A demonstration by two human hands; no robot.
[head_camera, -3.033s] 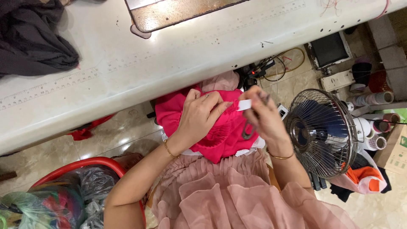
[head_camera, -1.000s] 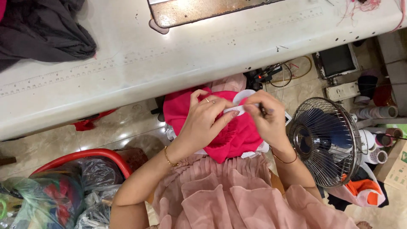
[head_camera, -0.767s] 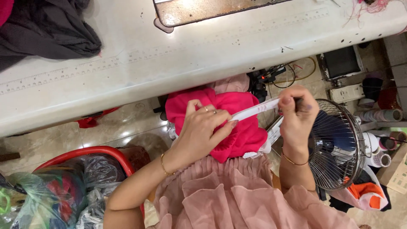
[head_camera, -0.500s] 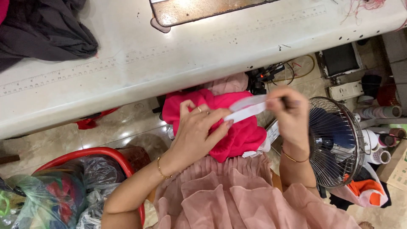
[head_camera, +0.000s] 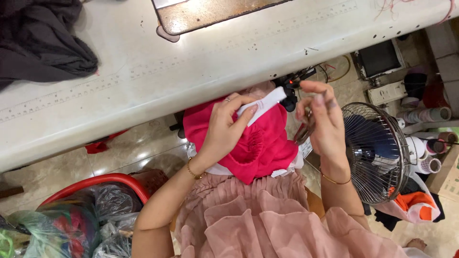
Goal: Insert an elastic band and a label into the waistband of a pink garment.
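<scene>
A bright pink garment [head_camera: 258,143] lies bunched on my lap below the table edge. My left hand [head_camera: 224,129] presses on it and pinches one end of a white elastic strip [head_camera: 265,102], which runs up and to the right. My right hand [head_camera: 322,124] is just right of the strip's free end, apart from it, with fingers curled around a small dark metal tool [head_camera: 303,131] that looks like snips. A bracelet sits on each wrist.
A long white sewing table [head_camera: 143,81] spans the top, with a dark cloth [head_camera: 43,43] at its left and a metal plate [head_camera: 205,12] at its far edge. A table fan [head_camera: 377,153] stands right of my right hand. A red basket [head_camera: 95,184] with bags is at lower left.
My right hand pulled the white strip out to the right, then let it go. It now sits beside the strip's free end with the small tool.
</scene>
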